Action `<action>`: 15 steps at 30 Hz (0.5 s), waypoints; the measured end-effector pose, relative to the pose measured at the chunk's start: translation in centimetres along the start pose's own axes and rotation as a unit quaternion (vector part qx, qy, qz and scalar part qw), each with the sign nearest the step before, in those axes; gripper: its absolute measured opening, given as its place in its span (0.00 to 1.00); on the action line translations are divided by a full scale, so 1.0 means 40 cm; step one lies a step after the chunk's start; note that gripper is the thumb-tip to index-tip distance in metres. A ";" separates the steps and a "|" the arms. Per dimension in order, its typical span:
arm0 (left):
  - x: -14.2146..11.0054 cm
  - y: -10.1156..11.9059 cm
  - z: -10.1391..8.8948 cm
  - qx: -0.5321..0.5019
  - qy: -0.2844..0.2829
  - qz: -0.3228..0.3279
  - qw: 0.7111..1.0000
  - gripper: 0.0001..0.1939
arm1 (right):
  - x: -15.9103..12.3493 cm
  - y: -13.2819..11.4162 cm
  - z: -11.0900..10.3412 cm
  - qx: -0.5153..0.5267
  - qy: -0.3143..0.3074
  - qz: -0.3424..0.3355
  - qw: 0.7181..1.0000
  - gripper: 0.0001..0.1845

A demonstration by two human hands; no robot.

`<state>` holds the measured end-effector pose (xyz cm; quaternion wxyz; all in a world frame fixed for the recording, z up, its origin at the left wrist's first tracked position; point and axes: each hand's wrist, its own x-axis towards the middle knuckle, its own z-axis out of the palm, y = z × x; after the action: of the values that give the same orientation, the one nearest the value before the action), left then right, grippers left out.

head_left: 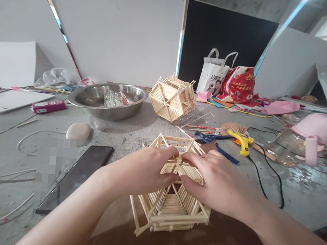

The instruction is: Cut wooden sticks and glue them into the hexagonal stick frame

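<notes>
A hollow, many-sided lantern frame (175,203) of thin wooden sticks sits in front of me, its upper face partly covered by my hands. My left hand (145,168) grips it from the left, thumb and fingers closed at the central spokes. From the other side, my right hand (218,179) holds the same frame, its thumb and fingers close to the left ones near the hub. Rows of sticks fill some of the panels like slats. Brown board (132,235) lies under the frame. My fingertips are partly hidden among the sticks.
Behind stands a second stick lantern (165,100), beside a steel basin (116,113) holding wrapped packets. At left lie a phone (76,180) and a white rounded object (78,131). To the right are blue pliers (226,153), a yellow glue gun (241,140) with its cord, and a pink-lidded jug (282,143).
</notes>
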<state>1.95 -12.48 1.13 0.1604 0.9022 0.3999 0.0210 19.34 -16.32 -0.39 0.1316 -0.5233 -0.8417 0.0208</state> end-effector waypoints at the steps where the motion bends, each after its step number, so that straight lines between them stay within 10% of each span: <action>1: 0.000 0.000 0.000 0.001 0.000 0.000 1.000 0.17 | 0.000 0.000 0.000 0.001 0.001 0.001 1.000 0.19; 15: -0.001 0.001 -0.007 0.016 -0.004 0.010 1.000 0.14 | 0.000 0.000 0.004 0.003 0.008 -0.003 1.000 0.19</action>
<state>1.90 -12.45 1.43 0.1470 0.9089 0.3901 0.0124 19.32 -16.30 -0.54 0.1395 -0.5209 -0.8419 0.0190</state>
